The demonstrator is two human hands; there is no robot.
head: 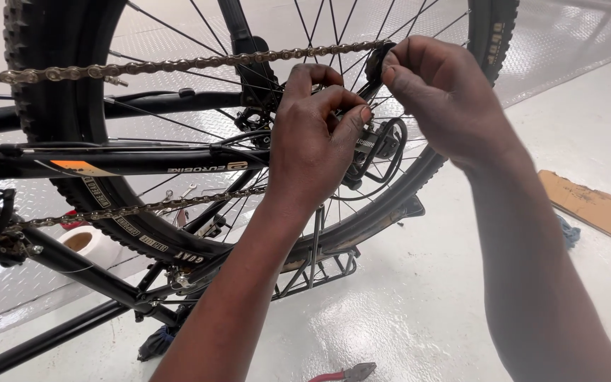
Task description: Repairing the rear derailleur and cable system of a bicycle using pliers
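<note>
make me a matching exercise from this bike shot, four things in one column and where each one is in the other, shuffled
Things:
1. pliers with red handles
2. white tape roll
3. strip of cardboard
4. chain

Places:
A. on the floor at the right edge, past the right forearm
B. running across the top of the view to the rear hub, where the right hand and left hand work
C. on the floor at the bottom edge, between the two forearms
D. on the floor at the left, seen behind the tyre

Pairs: 1-C, 2-D, 3-A, 4-B
</note>
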